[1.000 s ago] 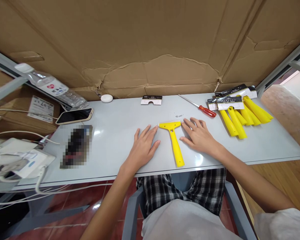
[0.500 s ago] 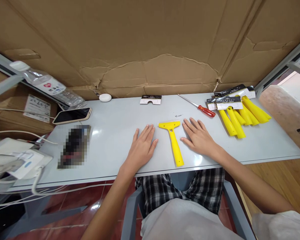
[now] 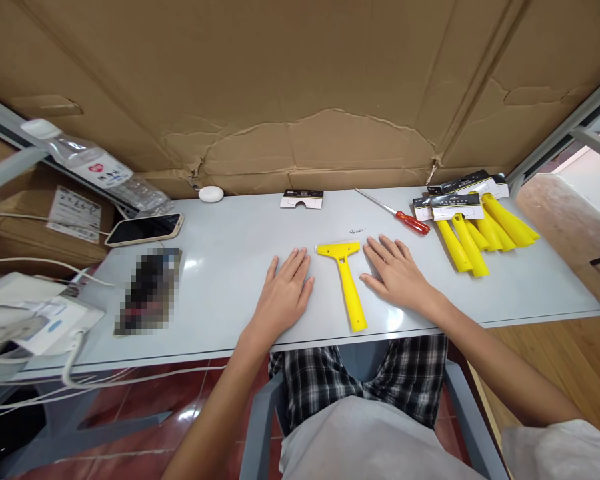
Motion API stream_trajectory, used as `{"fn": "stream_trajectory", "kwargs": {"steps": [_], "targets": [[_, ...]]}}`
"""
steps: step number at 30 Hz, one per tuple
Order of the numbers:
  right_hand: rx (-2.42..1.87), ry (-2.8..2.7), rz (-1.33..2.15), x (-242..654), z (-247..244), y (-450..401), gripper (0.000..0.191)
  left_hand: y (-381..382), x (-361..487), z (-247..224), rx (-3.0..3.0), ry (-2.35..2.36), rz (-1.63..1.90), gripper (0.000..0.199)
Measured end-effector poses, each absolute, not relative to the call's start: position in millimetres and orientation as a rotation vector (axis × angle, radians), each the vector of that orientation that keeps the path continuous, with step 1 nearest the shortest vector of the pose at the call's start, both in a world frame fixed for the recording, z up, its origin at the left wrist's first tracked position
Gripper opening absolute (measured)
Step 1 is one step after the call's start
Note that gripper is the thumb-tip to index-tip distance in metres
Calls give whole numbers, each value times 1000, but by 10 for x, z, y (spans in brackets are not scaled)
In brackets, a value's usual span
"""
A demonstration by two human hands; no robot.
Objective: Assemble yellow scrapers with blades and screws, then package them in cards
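Observation:
A yellow scraper [image 3: 351,293] lies on the grey table [image 3: 240,287], its wide head away from me and its handle toward the front edge. My left hand [image 3: 286,291] rests flat on the table to the left of the scraper, palm down, holding nothing. To its right, my right hand [image 3: 394,275] is also palm down with fingers spread, apart from the scraper. Just beyond the scraper's head lie several tiny screws [image 3: 356,231]. Farther back is a screwdriver [image 3: 413,223] with a red handle, its shaft pointing to the back left.
At the right lie several yellow scrapers [image 3: 463,243] with black-and-white cards. A loose card [image 3: 301,199] and a white oval object [image 3: 211,194] sit near the cardboard [image 3: 360,147]. At left are a phone [image 3: 145,230], a plastic bottle [image 3: 100,170], a blurred-out item [image 3: 149,293] and white cables [image 3: 73,360].

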State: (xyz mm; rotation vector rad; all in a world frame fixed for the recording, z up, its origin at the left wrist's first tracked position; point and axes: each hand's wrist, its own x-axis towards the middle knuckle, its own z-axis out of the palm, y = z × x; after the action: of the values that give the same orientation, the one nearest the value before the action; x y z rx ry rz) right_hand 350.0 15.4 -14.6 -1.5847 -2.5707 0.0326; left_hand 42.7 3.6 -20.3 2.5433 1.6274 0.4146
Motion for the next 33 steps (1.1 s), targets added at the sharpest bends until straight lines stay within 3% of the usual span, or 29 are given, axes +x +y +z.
{"fn": "stream_trajectory", "kwargs": {"steps": [10,16,22,33], "targets": [[-1453,-2544,97,3588,103,404,65,113,366,-116,2559,1589,532,49],[-1227,-2661,260,3588,296,887,52,683,297,143,2668,1282,565,41],[-1179,-2691,314,3529,262,1074,46,1196,221,140,2561,1025,409,45],[-1092,-2655,350,3516,191,1096,32,1174,183,60,2473,1005,506,39]]}}
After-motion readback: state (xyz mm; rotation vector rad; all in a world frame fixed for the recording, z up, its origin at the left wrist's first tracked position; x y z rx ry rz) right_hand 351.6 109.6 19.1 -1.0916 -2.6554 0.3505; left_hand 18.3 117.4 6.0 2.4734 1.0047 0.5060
